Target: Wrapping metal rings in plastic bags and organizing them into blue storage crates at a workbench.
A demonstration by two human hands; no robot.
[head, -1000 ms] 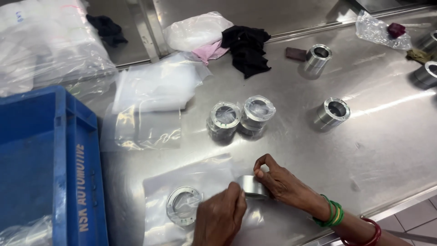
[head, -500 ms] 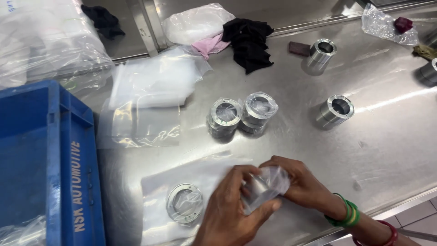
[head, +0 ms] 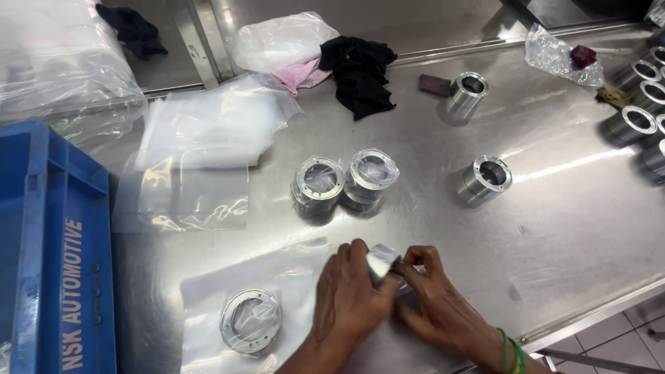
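- Left hand (head: 350,305): palm down, back toward the camera, forearm entering from the lower edge; fingers curled over a metal ring (head: 382,262) in clear film, thumb side pressed against it.
- Right hand (head: 433,308): palm down, forearm entering from the lower right corner, green bangles (head: 511,352) at the wrist; fingertips bent inward and pinching the same ring from its right side.
- Both hands closed around the ring, knuckles meeting above it; only a small bright patch of the ring shows between them.
- Metal ring: held low over the near part of the steel table (head: 575,228), above the right end of a flat clear plastic bag (head: 270,277).
- Bagged ring (head: 250,321): lies flat on that plastic, just left of the left hand, apart from it.
- Two wrapped rings (head: 345,180): side by side, touching, mid-table, well beyond the hands.
- Bare ring (head: 486,176): right of the wrapped pair, on its own.
- Another bare ring (head: 465,93): farther back, beside a small dark block (head: 434,84).
- Row of rings (head: 641,104): at the far right edge.
- Stack of clear bags (head: 201,152): left of centre.
- Blue crate (head: 52,249): at the left edge.
- Black cloth (head: 360,69) and pink cloth (head: 299,75): at the back, touching.
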